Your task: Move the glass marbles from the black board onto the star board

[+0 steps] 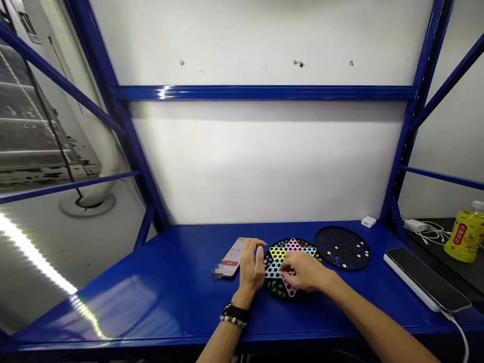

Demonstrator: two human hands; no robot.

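Your left hand (252, 264) lies flat on the blue shelf surface (162, 287), between the phone with the red screen (233, 258) and the round checkers board (278, 253). Its fingers are loosely extended and point away from you. They close on nothing, and the fingertips reach the board's left rim. A dark wristband with a beaded strap (234, 315) sits on that wrist. Your right hand (304, 272) lies over the centre and near half of the board, palm down, with the fingers bent toward the surface. Whether they pinch a piece cannot be told, since the fingertips are hidden under the hand itself. The board lies flat near the middle of the shelf, just in front of you. Its star points show in yellow, pink and light blue, and small coloured pieces sit in the holes along the near rim (too small to count). A black perforated disc (342, 247) lies flat just beside the board on its right, with a few white dots across its face. A small white adapter (368, 221) sits near the back wall behind that disc. At the right edge of the shelf, a dark phone (427, 276) rests on a white slab. Beyond it stand white cables (429, 229) and a yellow bottle (464, 236), well apart from both hands.
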